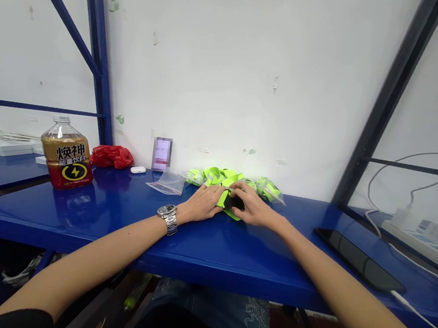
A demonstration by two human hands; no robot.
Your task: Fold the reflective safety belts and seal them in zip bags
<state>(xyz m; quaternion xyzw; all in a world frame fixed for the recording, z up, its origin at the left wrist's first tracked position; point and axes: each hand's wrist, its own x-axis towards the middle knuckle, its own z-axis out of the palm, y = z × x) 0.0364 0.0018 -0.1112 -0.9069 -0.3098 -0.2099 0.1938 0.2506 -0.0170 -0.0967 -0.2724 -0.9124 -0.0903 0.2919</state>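
Below the front edge of a blue table (113,205), the wearer's blue jeans (256,314) show. On the table at the right lies a black phone (358,258), screen up, a white cable (400,298) at its near end; beyond it is a white power strip (418,241) with adapters in it.

At the middle, both hands work on a yellow-green strap (222,198). The left hand (204,203), a metal watch (169,219) on its wrist, rests palm down, fingers together and nearly straight; whether it grips cannot be told. The right hand (251,205) arches, thumb and fingers closed around a black piece (234,203) on the strap. The hands partly block the view of this and of more yellow-green loops behind.

Just left of the hands, a clear bag (170,182) lies flat; to their right, a yellow-green bundle (267,188) sits in clear plastic.

Far left stands a white-capped bottle (66,161), amber liquid showing above its label. Beyond are a crumpled red bag (113,156), its contents hidden, a small white case (138,170), shut, and an upright phone (161,153) near the marked white wall (231,82).
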